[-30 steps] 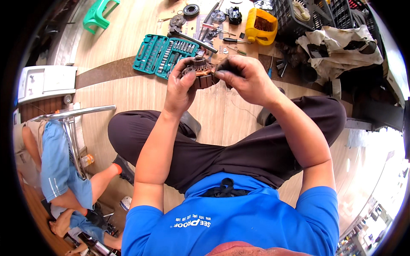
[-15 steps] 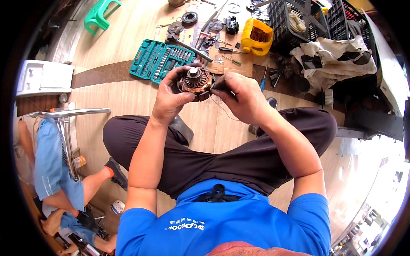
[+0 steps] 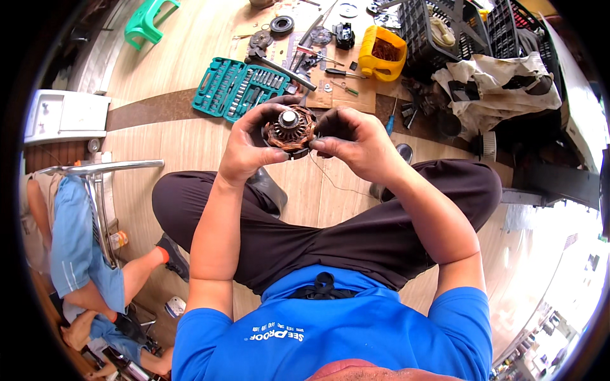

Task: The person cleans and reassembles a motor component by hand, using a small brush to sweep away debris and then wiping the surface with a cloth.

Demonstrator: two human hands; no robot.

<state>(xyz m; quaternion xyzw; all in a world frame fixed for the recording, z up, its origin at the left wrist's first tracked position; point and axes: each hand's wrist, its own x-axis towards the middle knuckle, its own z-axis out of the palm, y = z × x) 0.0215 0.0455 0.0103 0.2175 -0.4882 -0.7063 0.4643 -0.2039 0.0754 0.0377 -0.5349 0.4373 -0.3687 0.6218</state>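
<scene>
My left hand is closed round a motor armature, thumb along its near side and fingers curled round its left and far sides. Copper windings ring it, and a bright shaft end points up at me. At the armature's right edge my right hand has its thumb and forefinger pinched on a thin wire. The wire trails loose from there toward my right foot. Part of the armature's right rim is hidden by the right fingertips.
Ahead lie an open green socket set, a cardboard sheet with loose tools and parts, and a cut yellow jug of copper scraps. Black crates stand far right, a green stool far left. Other people are at left.
The armature has tilted so its shaft end faces me more, and has come slightly nearer. My right hand has turned, its thumb now lower, and the loose wire hangs in a longer curve.
</scene>
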